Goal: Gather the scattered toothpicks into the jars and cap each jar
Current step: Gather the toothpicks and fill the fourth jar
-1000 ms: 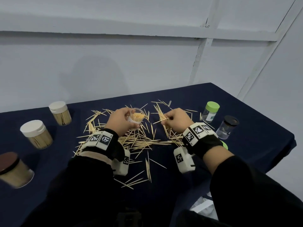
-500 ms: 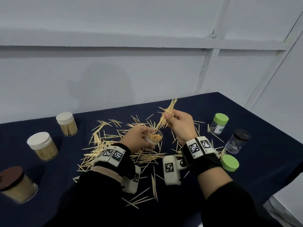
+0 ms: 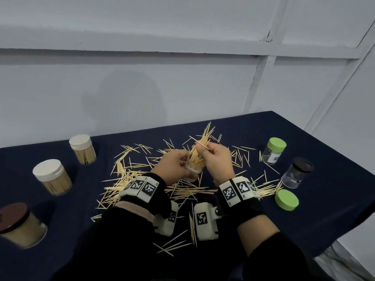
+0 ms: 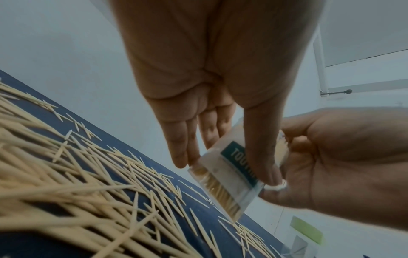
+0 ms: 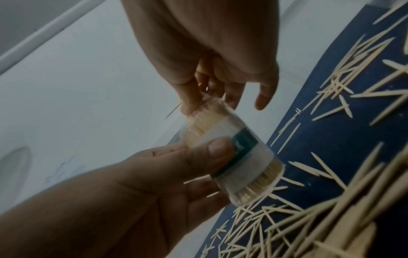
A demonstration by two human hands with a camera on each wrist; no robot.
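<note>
My left hand is raised over the middle of the table, thumb and fingers wrapped round the open jar, which tilts, mouth toward my right; my right hand is just beside it, fingers bunched on a bundle of toothpicks, lower ends in the jar's mouth, tips fanning up and away; scattered toothpicks lie beneath and around both wrists; the loose green lid sits near right, well apart from the jar.
</note>
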